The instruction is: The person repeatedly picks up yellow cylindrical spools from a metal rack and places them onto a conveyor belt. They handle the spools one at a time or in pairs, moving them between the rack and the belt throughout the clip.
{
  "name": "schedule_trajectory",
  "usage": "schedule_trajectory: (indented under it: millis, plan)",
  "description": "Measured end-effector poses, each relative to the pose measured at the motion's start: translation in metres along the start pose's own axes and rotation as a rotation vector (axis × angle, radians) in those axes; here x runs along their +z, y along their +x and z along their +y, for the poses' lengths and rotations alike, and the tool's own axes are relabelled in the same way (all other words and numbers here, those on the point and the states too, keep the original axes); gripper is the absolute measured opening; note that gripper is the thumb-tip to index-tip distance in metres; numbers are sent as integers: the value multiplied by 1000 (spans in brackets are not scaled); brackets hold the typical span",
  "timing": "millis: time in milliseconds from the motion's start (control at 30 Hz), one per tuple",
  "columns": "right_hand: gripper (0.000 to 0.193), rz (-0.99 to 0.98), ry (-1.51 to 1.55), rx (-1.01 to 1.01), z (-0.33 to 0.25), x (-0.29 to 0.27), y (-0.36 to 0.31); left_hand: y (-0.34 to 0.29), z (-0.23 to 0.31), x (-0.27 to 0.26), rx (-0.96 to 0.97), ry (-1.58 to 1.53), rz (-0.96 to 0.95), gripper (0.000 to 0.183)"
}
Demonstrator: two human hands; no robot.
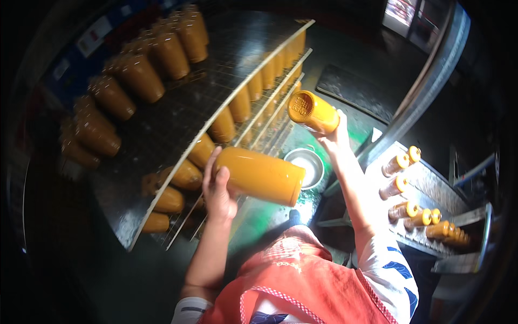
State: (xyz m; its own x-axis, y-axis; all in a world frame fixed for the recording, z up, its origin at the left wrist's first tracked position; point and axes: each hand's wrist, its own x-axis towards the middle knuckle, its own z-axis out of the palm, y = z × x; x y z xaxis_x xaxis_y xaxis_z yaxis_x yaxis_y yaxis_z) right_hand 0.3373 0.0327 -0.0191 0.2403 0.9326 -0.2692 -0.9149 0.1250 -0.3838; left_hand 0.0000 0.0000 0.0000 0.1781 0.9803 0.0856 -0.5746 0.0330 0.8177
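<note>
My left hand (219,194) is closed around one end of an orange glass bottle (259,174), held nearly level in front of the rack, its wide end pointing right. Farther out and to the right, my right hand (335,133) grips a second orange glass bottle (322,115). That one is tilted, and its round base with raised marks faces up and left. My fingers hide the neck ends of both bottles. A gap separates the two bottles.
A dark tiered rack (237,59) at left carries rows of orange bottles (171,54) on its top and lower levels. On the floor sits a round metal basin (318,167). At right, a metal conveyor (431,186) holds several bottles (398,186) beside a metal post (418,100).
</note>
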Motion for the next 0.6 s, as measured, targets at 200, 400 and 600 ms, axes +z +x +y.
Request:
schedule_trajectory:
  millis: [200,400,600]
  plan:
    - [65,284,217,120,-107,-148,140,151,-273,116,-454,-374,-134,64]
    - [73,202,322,231,-182,-219,223,236,-438,164,-851,-972,1,54]
    - [65,44,504,388,-211,-244,242,253,-483,180,-864,-1249,-14,57]
